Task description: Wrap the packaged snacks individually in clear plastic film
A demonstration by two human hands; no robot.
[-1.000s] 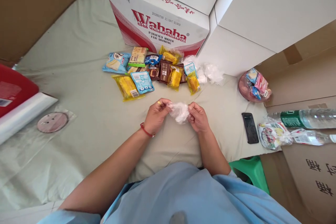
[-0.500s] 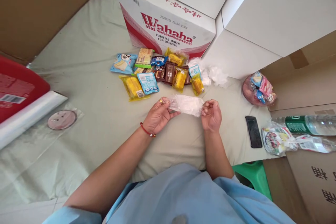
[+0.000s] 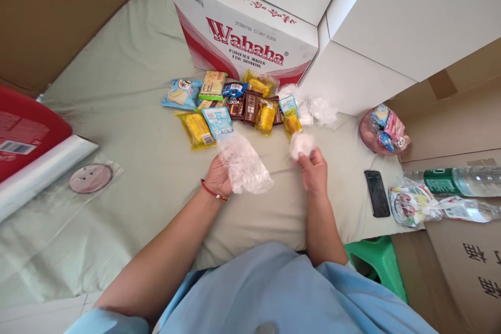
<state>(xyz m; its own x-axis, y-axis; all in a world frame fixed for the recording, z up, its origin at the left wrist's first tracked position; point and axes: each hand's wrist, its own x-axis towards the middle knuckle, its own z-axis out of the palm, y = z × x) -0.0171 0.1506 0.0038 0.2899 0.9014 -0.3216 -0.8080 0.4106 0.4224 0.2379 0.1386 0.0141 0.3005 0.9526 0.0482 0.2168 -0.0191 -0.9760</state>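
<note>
My left hand [image 3: 220, 175] is closed on a crumpled clear plastic bag [image 3: 248, 164], which droops to the right over the cloth. Between the thumb and fingers of my right hand [image 3: 314, 169] is a small whitish crumpled wad [image 3: 301, 145], blurred by motion; its material is hard to make out. Just beyond the hands lies a pile of wrapped snacks, among them a yellow-wrapped snack [image 3: 195, 129], a light blue pouch [image 3: 217, 121], a brown packet [image 3: 251, 107] and another yellow snack [image 3: 291, 121] close to the wad.
Crumpled plastic bags [image 3: 323, 109] lie right of the snacks, before a Wahaha carton [image 3: 250, 36]. At right are a bowl of snacks [image 3: 364, 133], a phone [image 3: 377, 193] and bottles [image 3: 477, 180]. A plastic roll [image 3: 47, 175] and red container [image 3: 31, 130] stand left.
My hands have moved apart. The clear plastic held between both now hangs from my left hand alone, and my right hand has lifted a whitish wad away towards the snacks.
</note>
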